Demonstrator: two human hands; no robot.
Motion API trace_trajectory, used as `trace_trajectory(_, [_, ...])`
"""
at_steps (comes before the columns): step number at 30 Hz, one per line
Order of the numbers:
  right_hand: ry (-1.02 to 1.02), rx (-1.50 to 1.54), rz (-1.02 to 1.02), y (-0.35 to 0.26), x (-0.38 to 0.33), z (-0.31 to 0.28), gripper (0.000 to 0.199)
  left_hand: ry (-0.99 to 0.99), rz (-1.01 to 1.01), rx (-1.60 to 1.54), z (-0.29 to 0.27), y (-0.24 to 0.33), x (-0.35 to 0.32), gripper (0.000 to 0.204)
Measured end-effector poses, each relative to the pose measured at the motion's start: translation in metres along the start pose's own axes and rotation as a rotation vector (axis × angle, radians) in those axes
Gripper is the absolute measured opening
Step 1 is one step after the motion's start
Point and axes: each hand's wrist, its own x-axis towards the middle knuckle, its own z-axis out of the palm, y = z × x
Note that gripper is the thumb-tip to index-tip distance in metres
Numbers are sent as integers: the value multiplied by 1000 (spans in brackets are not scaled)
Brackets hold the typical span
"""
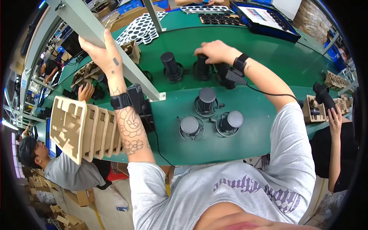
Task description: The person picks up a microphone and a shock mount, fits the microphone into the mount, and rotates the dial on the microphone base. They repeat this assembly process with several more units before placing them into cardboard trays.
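My left hand (pixel 102 55) is raised at the upper left, wrapped against a slanting grey metal post (pixel 132 71). Over the green worktable, my right hand (pixel 218 52) bends its fingers down onto the top of a black cylinder with a wide round base (pixel 203 69). Another such black part (pixel 227 78) stands under my right wrist and is partly covered. Left of the held one is an upright black cylinder (pixel 168 63). Closer to me, three more stand in a triangle, among them a front left one (pixel 189 125) and a front right one (pixel 232 120).
Stacked brown moulded trays (pixel 69 128) are beside my left forearm. Black wrist straps carry cables across the table. At the back lie sheets with black discs (pixel 142 28) and a black-blue case (pixel 266 19). Co-workers sit left and right; the right one holds a black part (pixel 324 96).
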Motion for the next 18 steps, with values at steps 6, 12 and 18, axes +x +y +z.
trace_trajectory(6, [543,218,195,14,-133,-54,45,-304,-82,245,-55,40,-57,51])
trace_trajectory(12, [1106,925,247,-27,-281,-88,59,-604,-245,-196,-95,179,-110,46])
trace_trajectory(18, [1226,1236,-63,-101,-305,-39,59,-764,-11,-395,-62,244,-119,77])
